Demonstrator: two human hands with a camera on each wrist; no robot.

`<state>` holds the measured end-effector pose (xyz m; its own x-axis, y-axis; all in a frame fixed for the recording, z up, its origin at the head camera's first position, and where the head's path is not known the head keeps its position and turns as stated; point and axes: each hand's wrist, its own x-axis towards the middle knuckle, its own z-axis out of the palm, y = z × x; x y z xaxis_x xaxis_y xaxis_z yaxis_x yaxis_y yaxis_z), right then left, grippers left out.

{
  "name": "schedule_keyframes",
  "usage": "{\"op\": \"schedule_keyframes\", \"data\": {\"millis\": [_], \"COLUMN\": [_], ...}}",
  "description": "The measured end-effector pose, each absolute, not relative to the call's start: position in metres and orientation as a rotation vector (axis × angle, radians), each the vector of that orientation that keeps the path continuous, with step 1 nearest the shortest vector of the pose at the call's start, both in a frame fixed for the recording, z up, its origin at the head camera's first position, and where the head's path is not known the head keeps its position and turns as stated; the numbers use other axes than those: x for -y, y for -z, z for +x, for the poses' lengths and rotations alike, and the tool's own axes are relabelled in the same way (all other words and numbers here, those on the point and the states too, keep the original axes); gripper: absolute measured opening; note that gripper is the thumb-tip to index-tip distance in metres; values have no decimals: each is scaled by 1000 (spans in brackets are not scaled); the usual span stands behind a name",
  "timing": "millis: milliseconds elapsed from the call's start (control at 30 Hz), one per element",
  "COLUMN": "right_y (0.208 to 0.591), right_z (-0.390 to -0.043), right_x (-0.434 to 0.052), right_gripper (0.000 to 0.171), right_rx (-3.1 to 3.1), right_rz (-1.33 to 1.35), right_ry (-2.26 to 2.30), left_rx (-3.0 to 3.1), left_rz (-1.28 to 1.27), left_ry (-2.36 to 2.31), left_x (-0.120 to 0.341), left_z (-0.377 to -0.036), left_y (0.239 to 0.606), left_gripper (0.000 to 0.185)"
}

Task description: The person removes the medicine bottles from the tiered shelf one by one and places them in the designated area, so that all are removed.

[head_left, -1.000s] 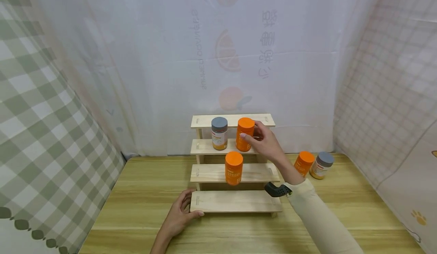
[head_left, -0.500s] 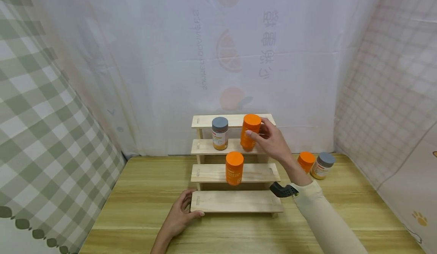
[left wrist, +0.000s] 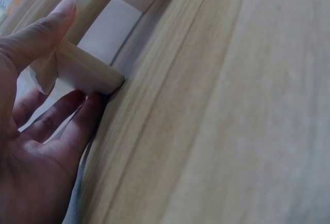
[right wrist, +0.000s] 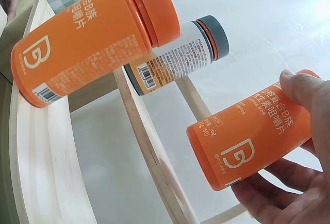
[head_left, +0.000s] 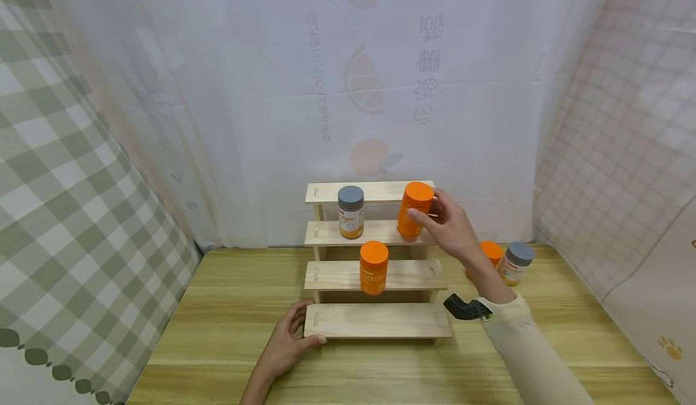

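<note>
Wooden, four-stepped, the display rack [head_left: 375,275] is steadied at its lowest step's left corner by the left hand [head_left: 285,344], thumb on top and fingers curled underneath. A grey-capped bottle [head_left: 350,212] stands on the third step, and an orange bottle [head_left: 373,268] on the second. Further right, a second orange bottle [head_left: 415,210] is gripped by the right hand [head_left: 451,226] and held tilted at the third step's right end; whether its base touches cannot be told. It is judged mid-transfer; clearing the top step is called for next. Two more bottles [head_left: 508,261] stand on the surface [head_left: 228,308]. All caps are on, contents unseen.
</note>
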<state>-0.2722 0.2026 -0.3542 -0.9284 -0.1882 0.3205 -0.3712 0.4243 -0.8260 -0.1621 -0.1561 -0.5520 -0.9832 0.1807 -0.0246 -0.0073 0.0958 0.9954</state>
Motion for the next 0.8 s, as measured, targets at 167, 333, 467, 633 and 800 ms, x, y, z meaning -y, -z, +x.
{"op": "schedule_keyframes", "data": {"millis": [167,333,467,633,800], "right_y": [356,358,361,361,363], "right_z": [-269,-266,-262,-256,-252], "right_x": [-212,-222,-231,-242,-253], "right_gripper": [65,64,62,63,64], "right_rx": [2495,2493,2479,2491,2502], "right_rz": [475,449,439,413,362], "right_ry": [-1509,-1478,-1483,-1472,-1453], "left_rx": [-2213,-2226,-2230,-2218,-2211], "left_rz": [178,190,186,176,176], "left_ry": [-2030,-2017,-2010,-2015,-2021], "left_x": [156,157,157,157,157], "left_z": [-161,-162,-163,-163,-164], "left_y": [552,553,554,555,554], "left_gripper": [80,79,79,80,81]}}
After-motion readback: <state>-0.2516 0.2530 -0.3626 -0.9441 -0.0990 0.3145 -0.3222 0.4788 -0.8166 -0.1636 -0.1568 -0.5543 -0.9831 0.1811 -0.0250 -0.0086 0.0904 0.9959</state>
